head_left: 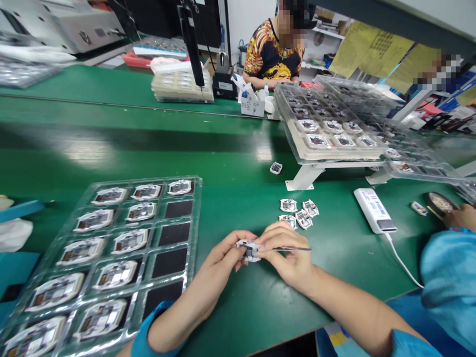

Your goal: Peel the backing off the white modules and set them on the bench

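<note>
My left hand (223,253) pinches a small white electronic module (248,250) just above the green table (238,163). My right hand (286,253) meets it from the right, fingers closed on thin metal tweezers (293,249) whose free end points right. Just beyond my hands lie several loose modules (297,213) in a cluster. A clear plastic tray (107,258) at my left holds rows of the same modules, with its right column of pockets bare and black.
A raised white stand carries stacked trays of modules (327,134) at the right back. One stray module (275,167) lies mid-table. A white power bank (375,210) with a cable sits right. A co-worker's hand (463,215) reaches in at far right; another person (277,52) sits opposite.
</note>
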`<action>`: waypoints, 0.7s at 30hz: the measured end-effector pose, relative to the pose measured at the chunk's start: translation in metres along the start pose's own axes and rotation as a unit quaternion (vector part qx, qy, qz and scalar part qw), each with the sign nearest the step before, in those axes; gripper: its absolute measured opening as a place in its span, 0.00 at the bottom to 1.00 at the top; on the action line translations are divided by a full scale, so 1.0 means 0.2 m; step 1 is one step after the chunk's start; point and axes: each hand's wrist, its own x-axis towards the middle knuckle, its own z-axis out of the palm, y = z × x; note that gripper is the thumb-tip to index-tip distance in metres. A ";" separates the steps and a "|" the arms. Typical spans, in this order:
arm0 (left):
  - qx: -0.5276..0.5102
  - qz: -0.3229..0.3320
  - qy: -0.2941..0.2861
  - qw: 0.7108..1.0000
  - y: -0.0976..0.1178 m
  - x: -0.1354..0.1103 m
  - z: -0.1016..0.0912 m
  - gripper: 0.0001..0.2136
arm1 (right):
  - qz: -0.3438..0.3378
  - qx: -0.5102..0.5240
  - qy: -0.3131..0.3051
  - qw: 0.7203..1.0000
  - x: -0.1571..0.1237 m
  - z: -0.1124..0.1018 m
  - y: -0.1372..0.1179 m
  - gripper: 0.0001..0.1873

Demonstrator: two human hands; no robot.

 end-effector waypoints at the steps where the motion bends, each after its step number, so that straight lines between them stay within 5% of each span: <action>1: -0.005 -0.006 -0.002 1.000 0.00 0.00 0.00 0.08 | -0.007 0.001 -0.001 1.000 0.00 0.00 0.00 0.06; 21: 0.016 0.016 -0.010 1.000 0.02 0.00 -0.01 0.11 | 0.069 0.074 0.045 0.994 0.02 0.01 -0.01 0.04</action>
